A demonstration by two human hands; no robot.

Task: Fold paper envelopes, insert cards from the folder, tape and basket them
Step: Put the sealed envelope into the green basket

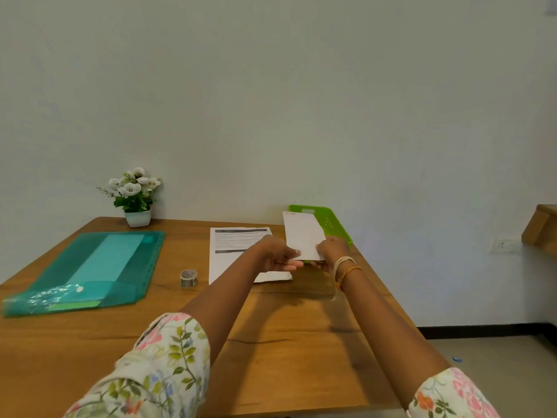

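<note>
- Both arms in flowered sleeves [168,366] reach forward over the wooden table [295,342].
- The left hand [278,254] and right hand [330,251] each pinch the near end of a folded white envelope [303,235], lifted off the table.
- A printed sheet [233,248] lies under the left hand, a tape roll [188,278] just beside it.
- The teal folder [90,270] lies far left.
- The green basket [328,220] sits behind the envelope; a flower pot [137,217] stands by the wall.

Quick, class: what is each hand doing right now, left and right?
Left hand: pinches the lower edge of the folded white paper.
Right hand: grips the same paper at its lower right corner.
</note>
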